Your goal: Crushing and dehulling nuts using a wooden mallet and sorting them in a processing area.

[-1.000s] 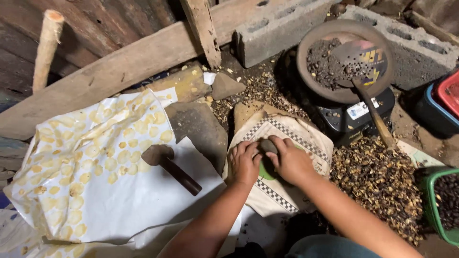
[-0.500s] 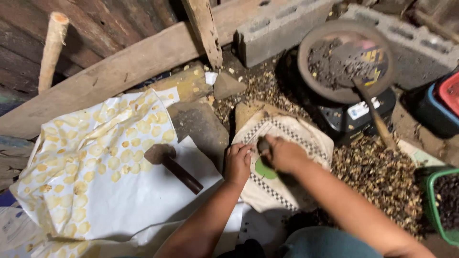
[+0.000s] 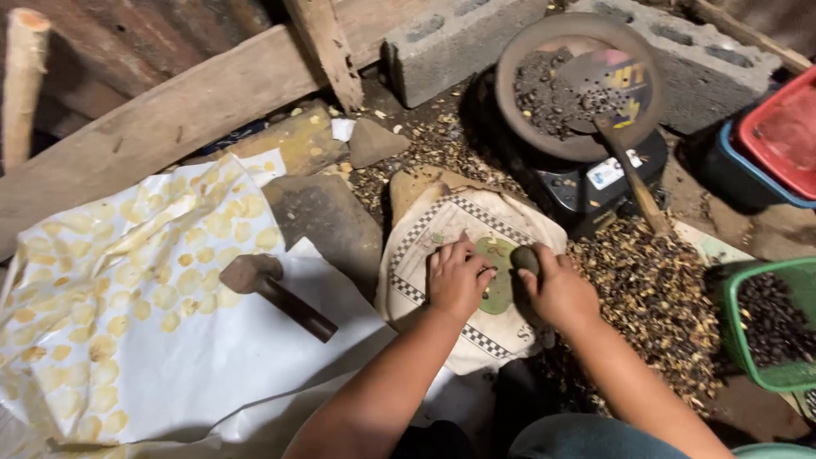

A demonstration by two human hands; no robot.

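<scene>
My right hand (image 3: 559, 291) grips a dark rounded stone (image 3: 524, 257) at the right side of a white sack with a checkered border (image 3: 425, 234) that lies on the ground. My left hand (image 3: 456, 276) rests flat on the sack, fingers spread, next to a green patch (image 3: 496, 274) on it. The two hands are a little apart, with the green patch between them.
A hammer (image 3: 274, 289) lies on white-and-yellow patterned paper (image 3: 127, 289) at left. A flat stone (image 3: 327, 221) sits beside the sack. Behind stand a dark pan of roasted seeds (image 3: 578, 85) with a wooden-handled scoop (image 3: 629, 174), concrete blocks (image 3: 459, 38), husks (image 3: 654, 306), a green basket (image 3: 769, 331).
My right hand with the stone has moved rightward to the sack's right side. My left hand has opened flat on the sack. The view has shifted slightly.
</scene>
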